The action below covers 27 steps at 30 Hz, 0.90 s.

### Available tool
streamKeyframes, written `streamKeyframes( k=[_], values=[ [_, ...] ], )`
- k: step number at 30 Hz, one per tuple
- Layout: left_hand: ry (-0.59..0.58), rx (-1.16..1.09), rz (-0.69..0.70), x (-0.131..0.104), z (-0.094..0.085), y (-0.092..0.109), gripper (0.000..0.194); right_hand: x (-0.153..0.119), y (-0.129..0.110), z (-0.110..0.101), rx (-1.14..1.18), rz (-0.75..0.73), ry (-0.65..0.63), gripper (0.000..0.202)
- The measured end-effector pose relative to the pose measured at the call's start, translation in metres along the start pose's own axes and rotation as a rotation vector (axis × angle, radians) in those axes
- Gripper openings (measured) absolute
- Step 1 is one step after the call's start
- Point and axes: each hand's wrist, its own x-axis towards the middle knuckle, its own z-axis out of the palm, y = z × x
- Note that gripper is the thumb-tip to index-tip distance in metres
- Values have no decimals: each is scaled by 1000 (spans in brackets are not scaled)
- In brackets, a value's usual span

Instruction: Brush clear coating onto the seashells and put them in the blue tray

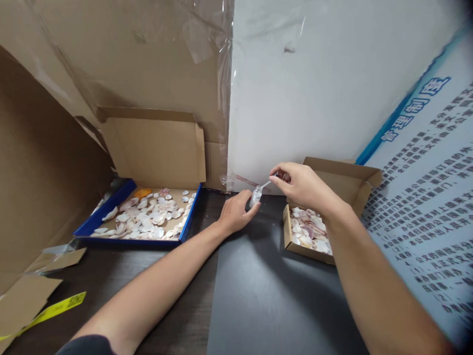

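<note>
My left hand (235,211) is closed around a small clear bottle (255,197), which has whitish contents or a label and leans slightly to the right. Between the thumb and fingers of my right hand (306,185) is a dark cap, mostly covered, with a thin pale applicator stem (266,184) pointing down-left. The tip of the stem is at the bottle's mouth; whether it is inside I cannot tell. Below my right wrist, a small cardboard box (308,254) holds pale and pinkish seashells (309,228), partly hidden by the forearm.
To the left, a blue-edged box (129,241) with a raised cardboard lid (155,148) holds many shells, one of them orange (142,193). A dark grey mat (258,296) covers part of the table. Cardboard and white panels (295,98) stand behind; a printed board (424,197) leans right.
</note>
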Motion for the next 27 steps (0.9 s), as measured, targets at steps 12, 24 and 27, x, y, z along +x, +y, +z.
streamKeyframes(
  k=[12, 24, 27],
  values=[
    [-68, 146, -255, 9, 5, -27, 20, -7, 1, -23, 23, -2, 65, 12],
    [-83, 8, -381, 2, -6, -24, 13, -16, -18, -34, 45, -39, 111, 15],
    [-77, -118, -409, -15, -17, -16, 10, -29, -25, -20, 67, -100, 166, 14]
  ],
)
